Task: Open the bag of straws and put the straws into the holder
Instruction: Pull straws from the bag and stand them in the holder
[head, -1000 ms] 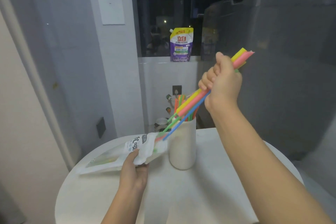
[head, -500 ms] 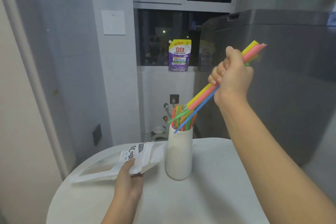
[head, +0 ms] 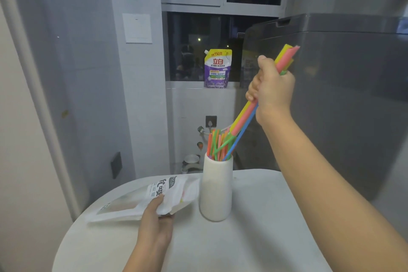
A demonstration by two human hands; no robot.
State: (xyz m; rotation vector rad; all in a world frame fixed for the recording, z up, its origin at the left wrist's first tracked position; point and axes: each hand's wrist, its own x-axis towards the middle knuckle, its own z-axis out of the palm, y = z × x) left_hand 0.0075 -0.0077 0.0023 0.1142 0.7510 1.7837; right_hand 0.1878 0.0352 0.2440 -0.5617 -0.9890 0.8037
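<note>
The right hand (head: 272, 88) was raised above and to the right of the holder (head: 216, 187), fist closed around a bunch of straws (head: 244, 117), forearm running down to the lower right corner and cut off by the frame edge. The bunch slanted down to the left; its thin lower ends reached the holder's mouth among the straws already standing there, though whether they were inside was hard to tell. The upper ends stuck out past the fist. The left hand (head: 155, 225) rested low on the table (head: 254, 238), fingers pinched on the open end of the bag (head: 143, 201), which lay flat just left of the holder. The fist hid the middle of the bunch, and the bag's print was blurred.
</note>
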